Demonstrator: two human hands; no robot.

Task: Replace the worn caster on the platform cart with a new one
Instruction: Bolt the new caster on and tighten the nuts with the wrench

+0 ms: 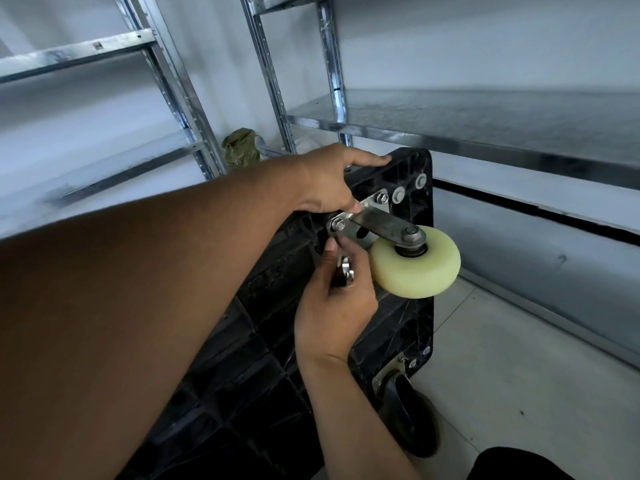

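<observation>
**A:** Where do we find the caster (388, 226) relative to the hands?

**B:** We find it bolted at the upper corner of the cart (408, 327), which stands on edge with its ribbed black underside toward us. The left hand (329, 181) lies just above and left of the caster's plate (372, 202). The right hand (334, 299) lies just below the plate, beside the wheel (415, 271).

**A:** How do we describe the caster?

**B:** We note a smooth cream wheel in a grey metal fork, with a hex nut at the axle. The bright plate carries hex bolts (337, 224). A black caster (408, 410) sits at the lower corner, on the pale floor (519, 358).

**A:** And how do we read the hands?

**B:** The left arm crosses from the left. Its hand grips the cart's top edge, thumb laid along the rim and fingers curled down onto the plate. The right forearm rises from below. Its fingers close around a small shiny tool (346, 271), and the thumb points up toward the plate's lower corner. We cannot tell whether the tool meets a bolt. Metal shelving (450, 133) and a green bundle (240, 148) stand behind.
</observation>
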